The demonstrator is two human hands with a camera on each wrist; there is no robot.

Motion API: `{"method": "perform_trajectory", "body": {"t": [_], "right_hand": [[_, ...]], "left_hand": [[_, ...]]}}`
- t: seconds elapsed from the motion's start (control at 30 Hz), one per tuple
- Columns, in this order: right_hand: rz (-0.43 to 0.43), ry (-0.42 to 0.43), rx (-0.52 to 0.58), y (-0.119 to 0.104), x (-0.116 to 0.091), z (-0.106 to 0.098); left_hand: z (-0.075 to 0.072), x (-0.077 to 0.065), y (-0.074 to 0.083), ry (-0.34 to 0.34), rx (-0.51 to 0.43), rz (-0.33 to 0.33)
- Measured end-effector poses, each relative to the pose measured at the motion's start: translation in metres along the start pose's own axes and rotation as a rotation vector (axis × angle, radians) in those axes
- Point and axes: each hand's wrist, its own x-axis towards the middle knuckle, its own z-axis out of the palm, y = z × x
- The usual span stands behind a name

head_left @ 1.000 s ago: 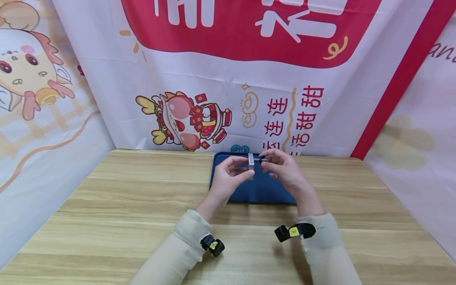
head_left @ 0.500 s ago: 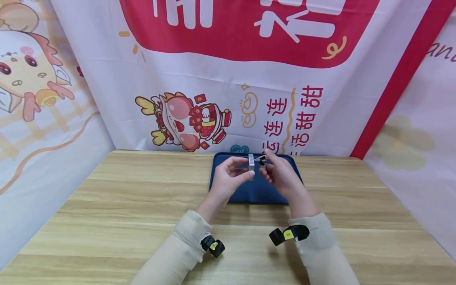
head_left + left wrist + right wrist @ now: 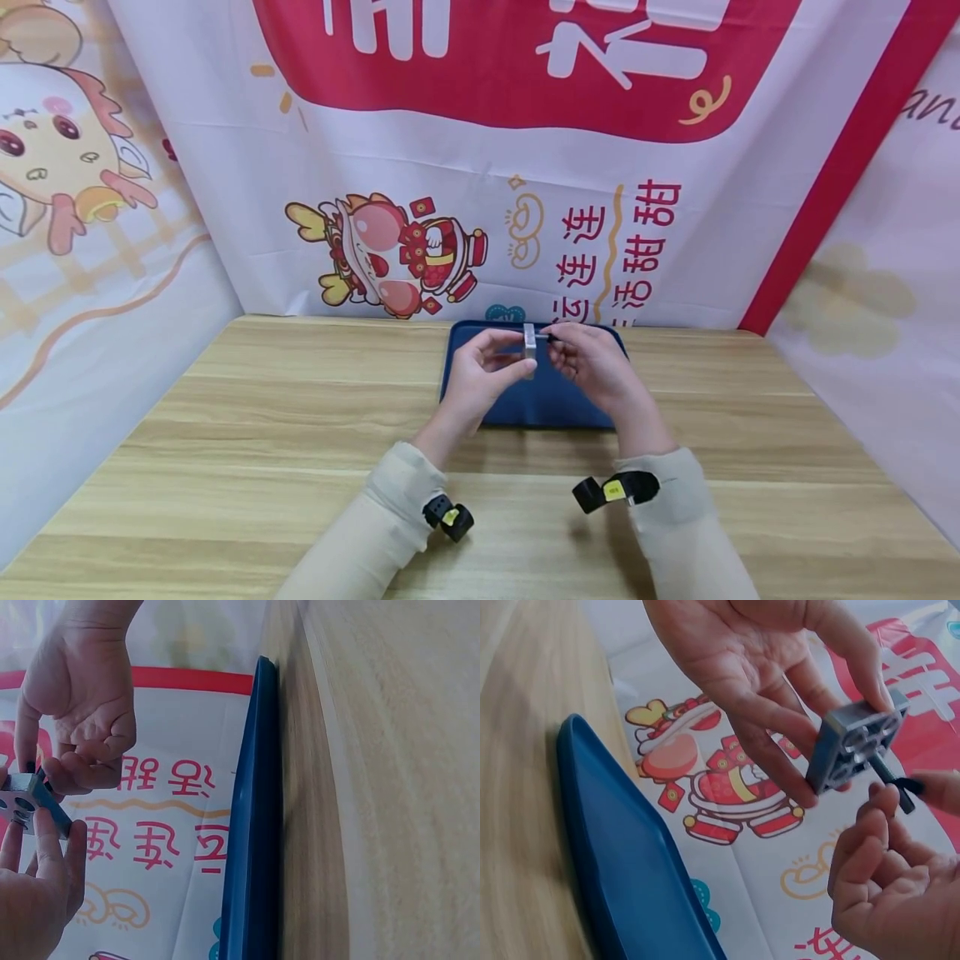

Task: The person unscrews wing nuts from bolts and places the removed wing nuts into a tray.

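My left hand (image 3: 477,379) holds a silver-grey metal block (image 3: 529,342) by its edges, between thumb and fingers, above a blue tray. Round holes and recesses show in the block's face in the right wrist view. Out of that face sticks a thin dark rod (image 3: 883,769), which bears a small black wing-like piece (image 3: 909,785). On the right, my right hand (image 3: 596,362) pinches this black piece between thumb and forefinger, its other fingers curled in. How the rod sits inside the block is hidden.
The blue tray (image 3: 517,410) with a raised rim lies at the back of the wooden table (image 3: 315,417), beneath both hands. Directly behind it hangs a printed white and red cloth (image 3: 465,150). A small black camera is strapped to each wrist.
The right hand has shifted and turned around the black piece: its forefinger was raised half a second ago and is now lowered onto it. The left hand and block have stayed put.
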Motion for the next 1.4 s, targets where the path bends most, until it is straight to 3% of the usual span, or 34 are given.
{"method": "perform_trajectory", "body": {"t": [0.17,0.37,0.87,1.07,1.27,1.4], "right_hand": [[-0.023,-0.047,-0.007,-0.001,0.0,-0.005],[-0.044,-0.077,-0.101,-0.001,0.0,-0.008],[-0.078,-0.03,-0.21,0.002,0.001,-0.012],[-0.041,0.005,-0.21,-0.002,0.0,-0.013],[0.037,-0.013,-0.133,-0.006,0.0,-0.006],[0.079,-0.024,-0.163,-0.005,-0.001,-0.004]], "left_hand": [[0.0,0.0,0.0,-0.008,0.002,0.001],[0.0,0.0,0.0,-0.005,-0.001,-0.006],[-0.001,0.0,0.0,-0.008,-0.01,0.012],[0.001,-0.001,0.001,-0.003,-0.01,0.007],[0.001,-0.001,0.0,-0.003,-0.014,0.004],[0.001,0.0,0.0,-0.007,-0.011,0.008]]}}
